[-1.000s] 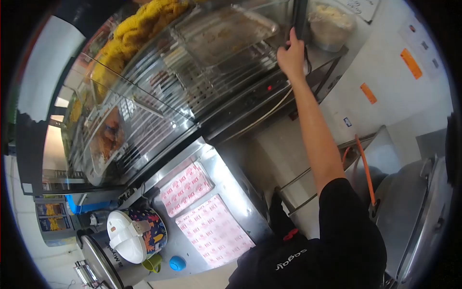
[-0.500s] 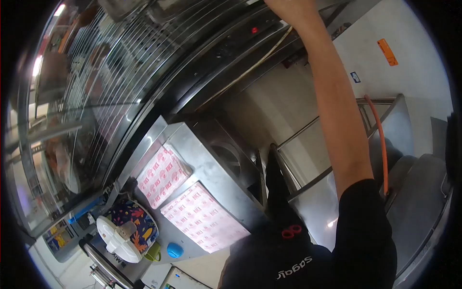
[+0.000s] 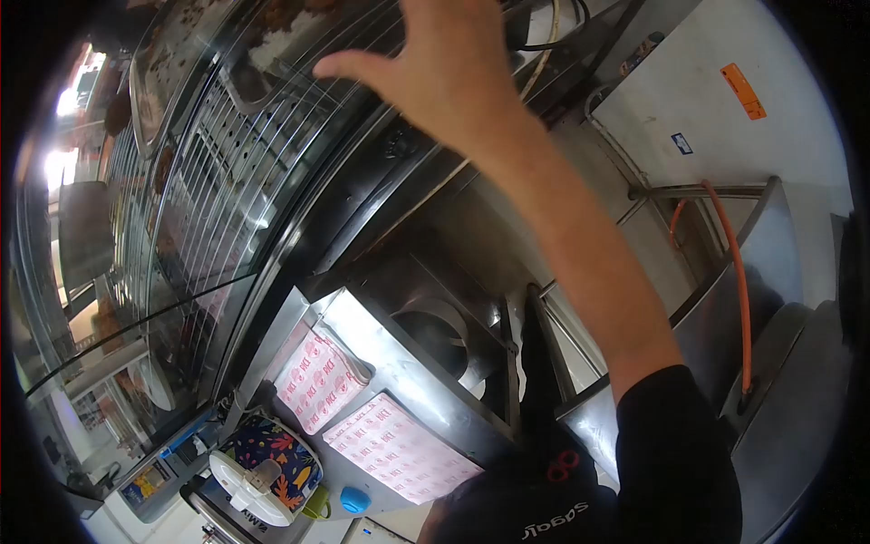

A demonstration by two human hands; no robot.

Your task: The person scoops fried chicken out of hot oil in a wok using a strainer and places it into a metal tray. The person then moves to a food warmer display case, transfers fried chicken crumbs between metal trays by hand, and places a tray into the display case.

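Note:
My right hand (image 3: pixel 444 77) reaches across the top of the view, its thumb stretched out to the left. Its other fingers are cut off by the top edge. Nothing shows between the thumb and the palm. Beside and behind it is a glass display cabinet (image 3: pixel 299 222) with wire racks (image 3: pixel 204 195). A metal tray (image 3: pixel 145 100) with brown residue lies at the upper left. Whether the hand touches the cabinet is unclear. My left hand is not in view.
Two stacks of printed paper (image 3: pixel 317 381) (image 3: pixel 394 449) lie on a steel counter (image 3: pixel 390 349). Near them are a patterned pot with a white lid (image 3: pixel 281 462), a blue cup (image 3: pixel 354 499) and a green cup (image 3: pixel 317 501). An orange hose (image 3: pixel 739 272) hangs at the right.
My right hand has moved left along the cabinet, from its right end, and its thumb is now spread out. The view has shifted, and the yellow food at the top is out of sight.

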